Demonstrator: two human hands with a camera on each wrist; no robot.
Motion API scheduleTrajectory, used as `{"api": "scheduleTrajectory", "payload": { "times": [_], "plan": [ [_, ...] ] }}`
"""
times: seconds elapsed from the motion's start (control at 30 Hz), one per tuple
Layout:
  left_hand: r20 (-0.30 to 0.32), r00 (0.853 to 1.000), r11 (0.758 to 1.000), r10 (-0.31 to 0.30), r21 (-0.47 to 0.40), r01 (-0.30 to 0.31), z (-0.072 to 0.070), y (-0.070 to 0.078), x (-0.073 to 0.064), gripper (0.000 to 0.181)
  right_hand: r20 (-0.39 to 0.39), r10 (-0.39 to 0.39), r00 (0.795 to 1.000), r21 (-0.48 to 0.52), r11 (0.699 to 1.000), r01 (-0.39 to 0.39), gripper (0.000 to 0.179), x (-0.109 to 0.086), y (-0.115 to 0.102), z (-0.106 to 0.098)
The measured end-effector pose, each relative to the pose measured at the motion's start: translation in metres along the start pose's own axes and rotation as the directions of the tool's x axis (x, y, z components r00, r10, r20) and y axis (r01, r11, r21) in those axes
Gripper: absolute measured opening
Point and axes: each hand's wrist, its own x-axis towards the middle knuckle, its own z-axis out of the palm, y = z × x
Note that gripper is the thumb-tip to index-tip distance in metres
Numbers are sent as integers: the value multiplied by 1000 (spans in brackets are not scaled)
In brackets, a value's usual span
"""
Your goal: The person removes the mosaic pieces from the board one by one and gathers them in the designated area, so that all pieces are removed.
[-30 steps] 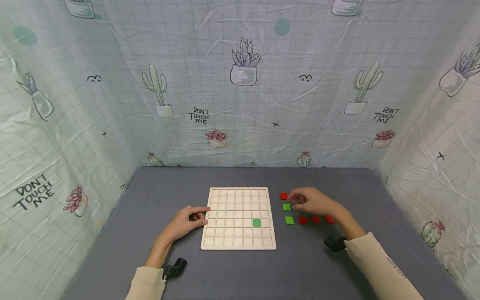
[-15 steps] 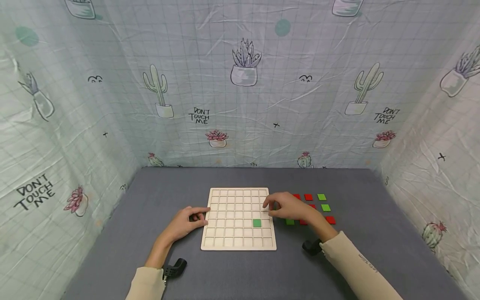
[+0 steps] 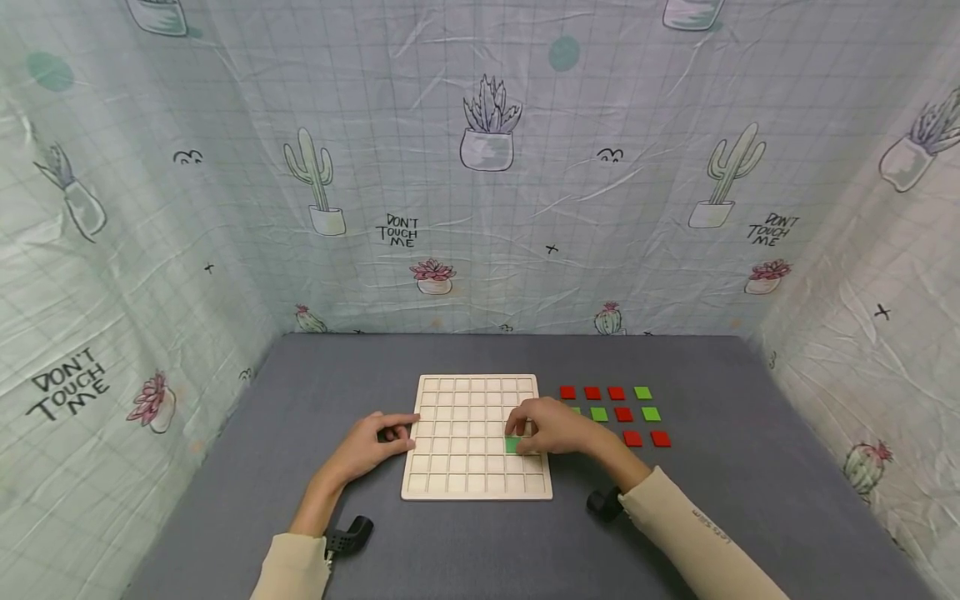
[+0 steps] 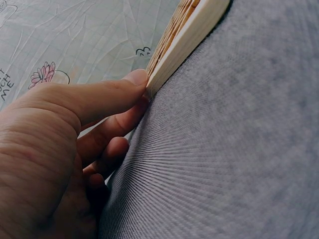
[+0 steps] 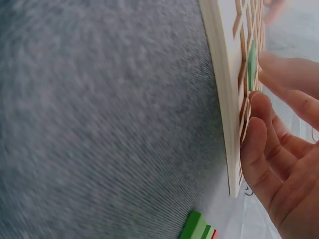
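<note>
A pale wooden grid board (image 3: 459, 483) lies flat on the grey table. In one of its right-hand cells sits a green square tile (image 3: 512, 445), also visible edge-on as a green tile (image 5: 252, 64) in the right wrist view. My right hand (image 3: 553, 427) is over the board's right side, thumb and forefinger tips at that tile. Whether they pinch it or only touch it is unclear; the other fingers rest low on the board. Against the board's left edge, my left hand (image 3: 363, 446) presses its fairly straight thumb and forefinger, the remaining fingers loosely curled.
Right of the board, rows of loose square tiles lie on the table, among them a red tile (image 3: 616, 392) and a green tile (image 3: 650, 413). My right hand and wrist cover part of the rows. A printed cloth (image 3: 555, 183) hangs behind and at both sides.
My right hand has moved left from above the loose tiles, across the board's right edge, down to the green tile on the board. The left hand and the board have stayed put.
</note>
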Motion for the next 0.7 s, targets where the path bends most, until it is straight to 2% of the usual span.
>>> {"api": "scheduleTrajectory", "payload": {
  "times": [0.2, 0.7],
  "plan": [
    [2, 1000, 1000, 9, 5, -9, -1, 0, 1, 45, -12, 3, 1000, -33, 999, -3, 18, 0, -2, 3],
    [-7, 1000, 1000, 21, 14, -21, 0, -4, 2, 45, -24, 18, 1000, -39, 999, -19, 17, 3, -3, 7]
  ]
}}
